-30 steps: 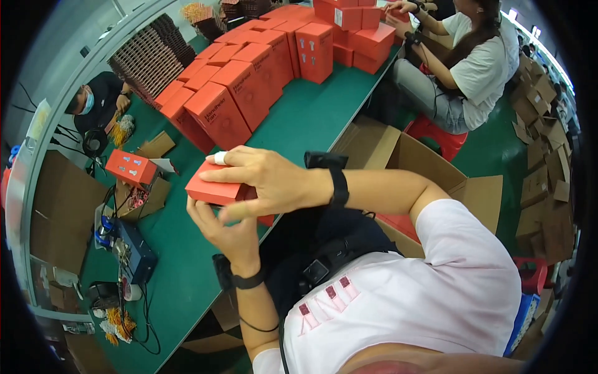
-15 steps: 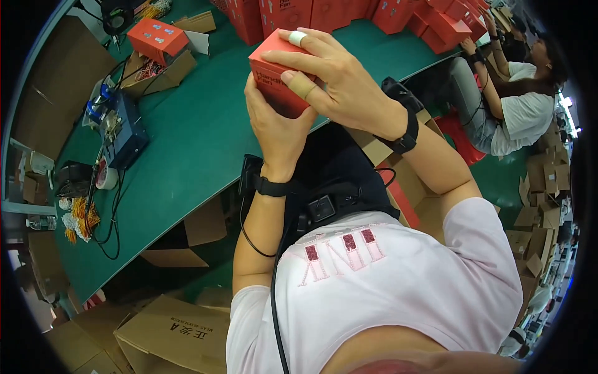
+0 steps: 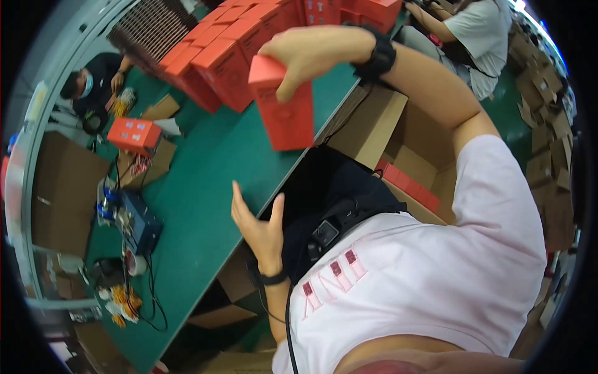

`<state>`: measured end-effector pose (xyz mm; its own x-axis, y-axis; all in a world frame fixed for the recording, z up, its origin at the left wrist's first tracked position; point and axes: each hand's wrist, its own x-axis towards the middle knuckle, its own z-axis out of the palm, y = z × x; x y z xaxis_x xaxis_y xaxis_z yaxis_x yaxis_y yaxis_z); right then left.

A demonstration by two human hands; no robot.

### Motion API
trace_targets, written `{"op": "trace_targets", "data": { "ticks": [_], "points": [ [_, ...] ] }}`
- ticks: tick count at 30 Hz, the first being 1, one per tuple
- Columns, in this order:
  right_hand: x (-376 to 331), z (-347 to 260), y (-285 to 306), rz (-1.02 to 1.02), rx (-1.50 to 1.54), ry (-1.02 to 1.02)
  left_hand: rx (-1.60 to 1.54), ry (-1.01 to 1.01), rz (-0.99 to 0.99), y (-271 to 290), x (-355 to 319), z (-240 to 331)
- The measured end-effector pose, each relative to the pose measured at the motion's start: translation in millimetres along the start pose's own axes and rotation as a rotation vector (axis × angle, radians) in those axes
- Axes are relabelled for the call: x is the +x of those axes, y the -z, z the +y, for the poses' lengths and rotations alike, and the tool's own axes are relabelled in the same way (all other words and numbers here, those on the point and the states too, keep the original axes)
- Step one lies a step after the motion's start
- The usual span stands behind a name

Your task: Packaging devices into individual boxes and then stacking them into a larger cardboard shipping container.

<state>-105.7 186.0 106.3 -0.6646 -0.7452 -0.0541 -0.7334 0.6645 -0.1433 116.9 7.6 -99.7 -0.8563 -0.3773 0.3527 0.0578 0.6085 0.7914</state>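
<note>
one red box (image 3: 283,109) hangs in the right hand (image 3: 311,56), whose fingers (image 3: 293,84) curl over its top end, thumb side pressed on the near face, so the box drops tall and a little tilted below the knuckles, above the near edge of the green table (image 3: 199,187). the left hand (image 3: 260,227) is lower and well apart from the box, palm turned up, fingers spread loosely and holding nothing, hovering just off the table's edge. a black band sits on each wrist. behind the held box a long row of red boxes (image 3: 218,56) lines the table toward its far end. further left another red box (image 3: 134,134) rests on an open cardboard carton (image 3: 149,165), and a small blue machine (image 3: 134,221) with cables stands near the left rim. under the right arm an open cardboard box (image 3: 398,143) holds more red boxes lying flat. one seated person (image 3: 93,87) works at the far left, another (image 3: 467,31) at the upper right.
</note>
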Motion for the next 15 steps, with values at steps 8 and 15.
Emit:
{"op": "trace_targets", "data": {
  "ticks": [8, 15],
  "points": [
    [25.7, 126.0, 54.7, 0.085, -0.373, -0.074, 0.094, -0.059, -0.106, 2.4, 17.9, -4.2],
    [70.4, 184.4, -17.0, 0.274, -0.32, -0.034, 0.167, -0.117, -0.223, -6.7, 38.5, -9.3]
  ]
}}
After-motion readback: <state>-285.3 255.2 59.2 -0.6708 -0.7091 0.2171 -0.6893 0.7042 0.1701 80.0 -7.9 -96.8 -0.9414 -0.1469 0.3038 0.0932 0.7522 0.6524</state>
